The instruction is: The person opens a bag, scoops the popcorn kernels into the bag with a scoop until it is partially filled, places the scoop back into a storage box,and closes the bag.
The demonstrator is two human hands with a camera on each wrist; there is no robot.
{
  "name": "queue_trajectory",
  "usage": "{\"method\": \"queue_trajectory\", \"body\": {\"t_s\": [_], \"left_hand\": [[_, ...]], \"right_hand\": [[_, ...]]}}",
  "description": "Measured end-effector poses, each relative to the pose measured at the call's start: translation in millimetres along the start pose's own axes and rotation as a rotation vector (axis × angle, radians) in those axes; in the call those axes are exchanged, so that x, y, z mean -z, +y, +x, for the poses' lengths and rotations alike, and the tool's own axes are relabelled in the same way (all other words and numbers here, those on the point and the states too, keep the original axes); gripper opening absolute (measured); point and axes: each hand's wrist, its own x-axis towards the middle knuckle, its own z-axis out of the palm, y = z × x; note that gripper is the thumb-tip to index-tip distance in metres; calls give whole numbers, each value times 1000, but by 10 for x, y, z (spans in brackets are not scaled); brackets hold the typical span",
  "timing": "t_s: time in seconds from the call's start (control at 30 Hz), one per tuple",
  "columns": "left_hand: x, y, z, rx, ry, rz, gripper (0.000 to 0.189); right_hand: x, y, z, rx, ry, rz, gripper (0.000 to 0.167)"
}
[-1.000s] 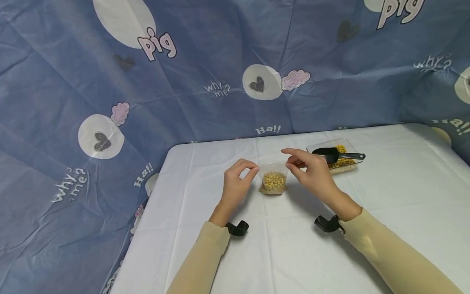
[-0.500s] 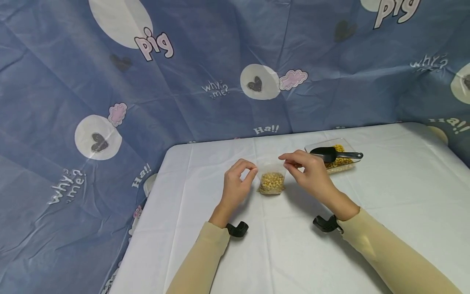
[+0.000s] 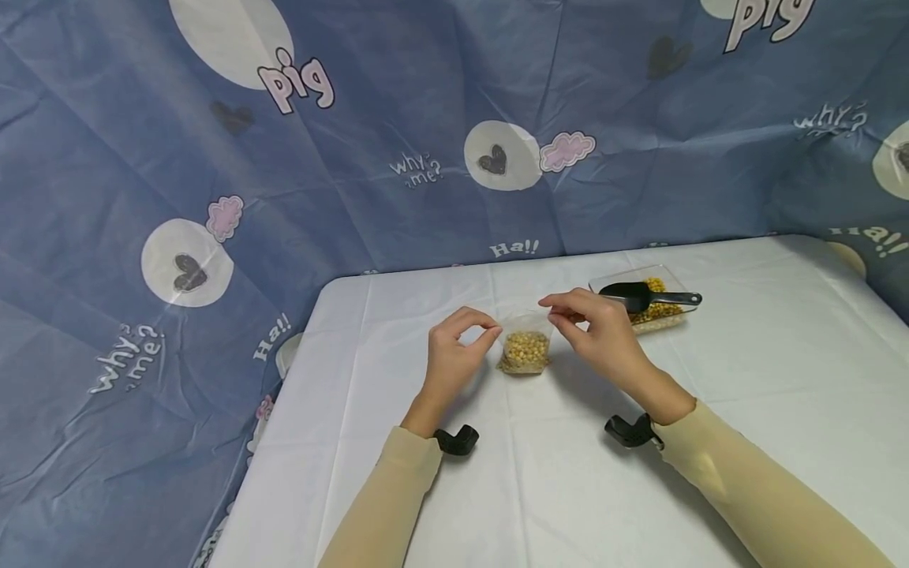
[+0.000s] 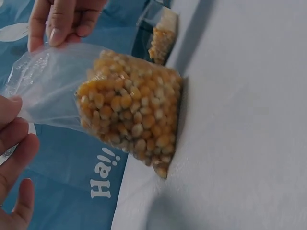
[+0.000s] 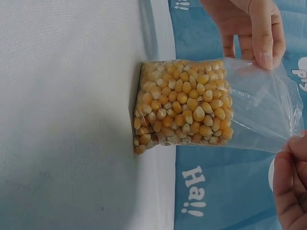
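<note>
A clear plastic bag (image 3: 525, 351) of yellow corn kernels stands upright on the white table between my two hands. My left hand (image 3: 454, 355) pinches the bag's upper left edge between thumb and fingers. At the opposite upper edge, my right hand (image 3: 600, 335) pinches the film in the same way. In the left wrist view the kernels (image 4: 136, 108) fill the lower part of the bag, and the top is bare, wrinkled film. The right wrist view shows the bag's clear upper part (image 5: 259, 105) stretched between the fingertips of both hands.
Behind my right hand, a clear plastic box (image 3: 667, 322) holds more corn kernels. A black scoop (image 3: 639, 297) lies across its top, handle to the right. The white tablecloth (image 3: 568, 505) covers the table, and a blue printed curtain (image 3: 398, 95) hangs behind it.
Both hands stay at the bag's upper edges. The right index finger, raised earlier, has come down closer to the thumb. The bag stays in place; the head view shifts slightly.
</note>
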Motion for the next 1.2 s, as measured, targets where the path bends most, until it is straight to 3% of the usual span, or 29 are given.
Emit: {"method": "queue_trajectory", "body": {"t_s": [0.2, 0.3, 0.43, 0.63, 0.83, 1.03, 1.2], "left_hand": [[37, 93, -6, 234, -22, -105, 10], [69, 196, 10, 289, -40, -139, 15], [106, 312, 40, 294, -62, -172, 16], [129, 329, 62, 269, -81, -185, 10], [123, 294, 60, 269, -121, -212, 5], [104, 271, 60, 255, -144, -217, 6], [94, 275, 61, 243, -155, -213, 4]], "right_hand": [[-19, -10, 1, -6, -29, 34, 28], [-21, -20, -2, 7, -48, 39, 29], [-34, -49, 39, 50, -83, 36, 32], [-106, -104, 158, 78, -178, 28, 30], [-168, -124, 187, 3, -237, 74, 21], [-209, -124, 183, -39, -247, 131, 9], [-246, -128, 187, -68, -246, 169, 9]]}}
